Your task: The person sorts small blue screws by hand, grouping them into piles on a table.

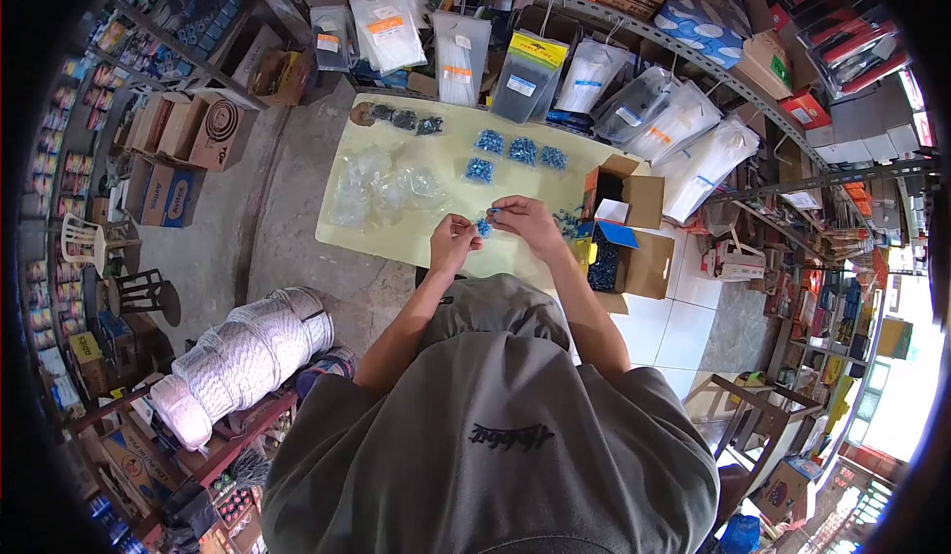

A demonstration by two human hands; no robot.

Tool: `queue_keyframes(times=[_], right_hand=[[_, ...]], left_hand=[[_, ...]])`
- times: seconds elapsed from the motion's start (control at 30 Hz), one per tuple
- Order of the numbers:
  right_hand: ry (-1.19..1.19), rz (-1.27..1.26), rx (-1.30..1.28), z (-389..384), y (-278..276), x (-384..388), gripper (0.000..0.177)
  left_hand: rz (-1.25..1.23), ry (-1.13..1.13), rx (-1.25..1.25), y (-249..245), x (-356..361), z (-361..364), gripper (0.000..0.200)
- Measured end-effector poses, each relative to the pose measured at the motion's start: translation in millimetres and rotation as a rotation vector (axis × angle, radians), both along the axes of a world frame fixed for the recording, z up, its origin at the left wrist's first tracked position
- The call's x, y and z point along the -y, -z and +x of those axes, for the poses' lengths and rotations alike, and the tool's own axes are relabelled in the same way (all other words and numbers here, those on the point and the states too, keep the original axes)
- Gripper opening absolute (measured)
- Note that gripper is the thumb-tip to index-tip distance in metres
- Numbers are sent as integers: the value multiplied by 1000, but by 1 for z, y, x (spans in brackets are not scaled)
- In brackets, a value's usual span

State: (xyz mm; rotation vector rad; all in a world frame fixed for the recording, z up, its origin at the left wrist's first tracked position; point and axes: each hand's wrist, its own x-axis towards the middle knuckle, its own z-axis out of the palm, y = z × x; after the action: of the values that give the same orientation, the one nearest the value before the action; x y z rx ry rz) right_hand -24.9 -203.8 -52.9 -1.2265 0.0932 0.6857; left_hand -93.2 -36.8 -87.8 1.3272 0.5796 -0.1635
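Observation:
Above the pale yellow table, my left hand (456, 243) pinches a small clear bag with blue pieces (483, 228) in it. My right hand (527, 225) is close beside the bag's top, with fingertips closed on what looks like a small blue piece (494, 211). The exact kind of the pieces is too small to tell. Farther back lie several filled bags of blue pieces (522, 150). Flat clear plastic bags (381, 189) are spread left of my hands. Loose blue pieces (569, 223) are scattered right of my right hand.
An open cardboard box (649, 262) holding many dark blue pieces stands at the table's right edge. Dark filled bags (404, 119) lie at the table's back left. Hanging packs of cable ties (530, 76) line the shelf behind. A large rope roll (253, 356) sits at left.

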Motion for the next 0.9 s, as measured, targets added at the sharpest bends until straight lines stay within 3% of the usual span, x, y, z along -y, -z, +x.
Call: queue_keyframes(times=[0.33,0.73,0.9], right_hand=[[-209,-213,184,-8,8,-11,23],[-189,-384,275,-6,11,-11,28],[-155,-344,297,-4,7,-8,28]], left_hand=[[-5,-23,-33,-6,0,2,11],[-6,-8,-21,-4,-2,2,11],[-6,-7,-20,-2,-2,2,11]])
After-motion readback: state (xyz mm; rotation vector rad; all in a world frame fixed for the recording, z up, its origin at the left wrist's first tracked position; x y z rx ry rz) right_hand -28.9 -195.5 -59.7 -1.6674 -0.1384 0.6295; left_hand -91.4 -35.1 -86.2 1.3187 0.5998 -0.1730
